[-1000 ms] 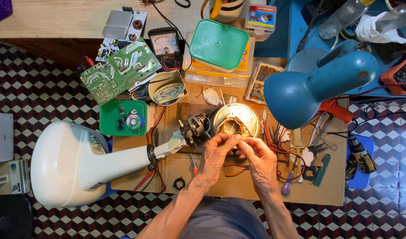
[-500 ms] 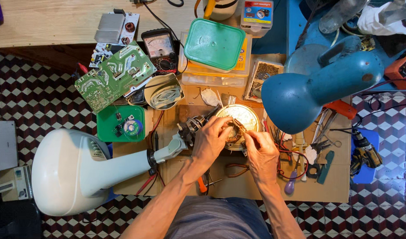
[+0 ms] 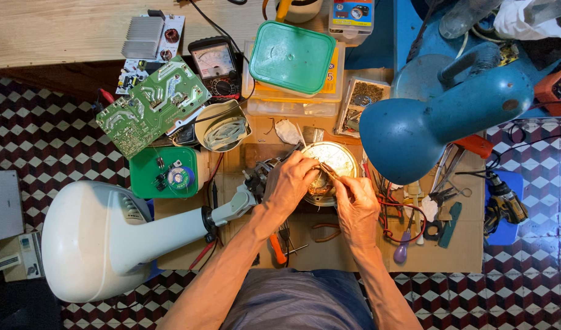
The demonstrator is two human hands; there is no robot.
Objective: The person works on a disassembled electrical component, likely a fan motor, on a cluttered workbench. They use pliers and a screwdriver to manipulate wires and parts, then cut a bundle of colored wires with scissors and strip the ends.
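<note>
Head view, the only one. Against the frame half a second back, both hands have kept to the same spot over the round metal motor part (image 3: 329, 168); the left hand (image 3: 291, 183) now lies a little further across its near-left edge, and the right hand (image 3: 355, 205) has drawn slightly toward the person, its fingertips still at the part's right rim. A second ago both hands sat lower, pinched together in front of the part rather than on it. The rest of the bench looks unmoved.

The left forearm comes up from the lower left, wrist bent, the hand curled narrow with fingers folded down onto the part and the dark fan motor (image 3: 259, 174) just beside it. The right forearm rises from the lower middle; that hand is closed narrow, thumb and forefinger pinching a thin brownish strand or wire (image 3: 327, 173) that runs up-left across the part's face. What exactly it is cannot be told.

The part rests on the cardboard-covered bench (image 3: 451, 256), at the end of the white fan body (image 3: 91, 238), whose neck reaches toward it from the left. The blue desk lamp (image 3: 427, 125) hangs just to the right of it. Behind are a green lidded box (image 3: 293, 58), a green circuit board (image 3: 152, 107), an analogue meter (image 3: 216, 67) and a bowl (image 3: 222, 125). An orange-handled screwdriver (image 3: 277, 247) lies near the left wrist, a purple-handled tool (image 3: 403, 247) to the right.
</note>
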